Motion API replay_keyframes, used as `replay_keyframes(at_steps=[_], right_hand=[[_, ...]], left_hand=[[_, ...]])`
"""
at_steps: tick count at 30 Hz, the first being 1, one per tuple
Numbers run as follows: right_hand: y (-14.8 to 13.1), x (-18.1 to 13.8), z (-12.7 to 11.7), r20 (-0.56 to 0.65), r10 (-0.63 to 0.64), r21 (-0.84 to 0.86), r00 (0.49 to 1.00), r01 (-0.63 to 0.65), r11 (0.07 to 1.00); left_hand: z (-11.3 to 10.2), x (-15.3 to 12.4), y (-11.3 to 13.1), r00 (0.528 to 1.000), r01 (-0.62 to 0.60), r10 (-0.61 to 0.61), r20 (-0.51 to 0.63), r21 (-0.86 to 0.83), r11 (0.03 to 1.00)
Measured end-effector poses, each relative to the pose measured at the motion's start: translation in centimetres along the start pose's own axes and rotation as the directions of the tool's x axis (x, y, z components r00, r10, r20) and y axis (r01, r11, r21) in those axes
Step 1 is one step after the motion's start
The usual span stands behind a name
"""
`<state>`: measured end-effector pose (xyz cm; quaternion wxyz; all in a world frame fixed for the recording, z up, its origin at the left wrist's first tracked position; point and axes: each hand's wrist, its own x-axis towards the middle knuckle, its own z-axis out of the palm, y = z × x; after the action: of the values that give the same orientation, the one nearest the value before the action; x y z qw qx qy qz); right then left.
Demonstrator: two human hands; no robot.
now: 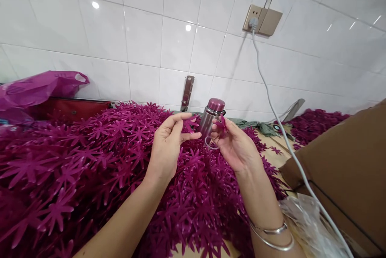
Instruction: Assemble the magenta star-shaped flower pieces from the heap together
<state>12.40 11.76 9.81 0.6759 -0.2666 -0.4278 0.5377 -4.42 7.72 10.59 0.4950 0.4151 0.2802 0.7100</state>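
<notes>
My left hand (169, 143) is closed on a magenta star-shaped plastic flower piece (189, 123), held between the thumb and fingers. Opposite it, my right hand (237, 141) pinches another magenta flower piece (222, 123), its petals partly hidden by the fingers. A thin clear ring or loop (210, 142) hangs beside the right fingers; what it is attached to is unclear. Both hands are raised over a large heap of magenta flower pieces (138, 133), a small gap apart. Right behind them stands a steel thermos (208, 119) with a pink lid.
A brown cardboard box (346, 161) stands on the right, with clear plastic bags (313, 222) below it. A white power cord (271, 101) runs down from a wall socket (262, 20). At the left lie a purple plastic bag (45, 87) and a red case (72, 109). White tiles form the wall.
</notes>
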Motion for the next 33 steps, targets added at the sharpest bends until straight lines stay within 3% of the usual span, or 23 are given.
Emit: replay_keyframes(at_steps=[4, 13, 17, 22, 28, 33], right_hand=[[-0.4, -0.5, 0.8, -0.012, 0.003, -0.024, 1.0, -0.004, 1.0], [-0.8, -2.1, 2.6, -0.043, -0.172, -0.117, 0.984, 0.166, 0.979], [-0.5, -2.4, 2.8, -0.025, -0.195, -0.134, 0.981, 0.189, 0.973], [0.5, -2.2, 2.6, 0.034, -0.287, -0.306, 0.957, 0.283, 0.909], [1.9, -2.2, 3.1, -0.044, -0.112, -0.24, 0.993, 0.098, 0.966], [1.8, -3.5, 3.1, -0.093, 0.085, -0.141, 0.992, -0.098, 0.985]], left_hand=[[-0.1, -0.2, 0.3, 0.999, -0.011, 0.007, 0.038, 0.114, 0.993], [0.1, 0.0, 0.3, 1.0, 0.01, -0.01, -0.003, 0.047, 0.999], [0.5, -0.4, 0.5, 0.993, 0.106, -0.107, 0.055, 0.023, 0.994], [0.7, -0.5, 0.4, 0.977, 0.188, -0.192, 0.09, 0.051, 0.981], [-0.1, 0.3, 0.6, 0.983, 0.172, -0.178, 0.054, 0.101, 0.98], [-0.8, 1.5, 0.7, 0.997, 0.078, -0.077, -0.013, 0.175, 0.981]])
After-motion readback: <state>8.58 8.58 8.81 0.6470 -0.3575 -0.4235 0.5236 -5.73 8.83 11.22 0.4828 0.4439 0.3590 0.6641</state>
